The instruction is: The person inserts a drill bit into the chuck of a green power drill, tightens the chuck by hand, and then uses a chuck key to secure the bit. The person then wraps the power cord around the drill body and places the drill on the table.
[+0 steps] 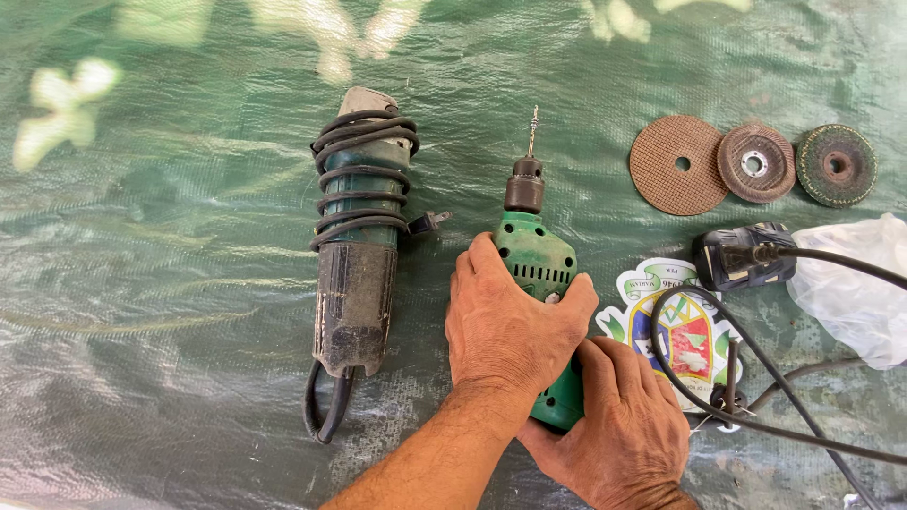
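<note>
A green woven plastic tarp (pixel 142 312) carries everything here. Toward its left half lies a worn green-and-grey angle grinder (pixel 357 255) with its black cord wound round the body and the plug sticking out on its right side. Just beside it, near the middle, lies the green electric drill (pixel 536 260) with a dark chuck and a thin bit pointing to the far edge of the tarp. The left hand (pixel 505 326) lies over the drill's body, its grip pressed round the housing; the right hand (pixel 628 425) clasps the handle end nearer the near edge — so both hands close on the one tool. By my judgement the step in hand is taking hold of the drill, and lifting it would call for keeping the bit clear of the grinder's plug. Right of the hands a colourful shield-shaped sticker (pixel 685 331) lies under a black cable loop (pixel 756 416), with a black plug block (pixel 742 257) beyond it. Toward the far right corner sit three abrasive discs (pixel 753 162) in a row, well apart from the hands. A crumpled clear plastic bag (pixel 850 283) rests at the right edge — what it holds cannot be told.
</note>
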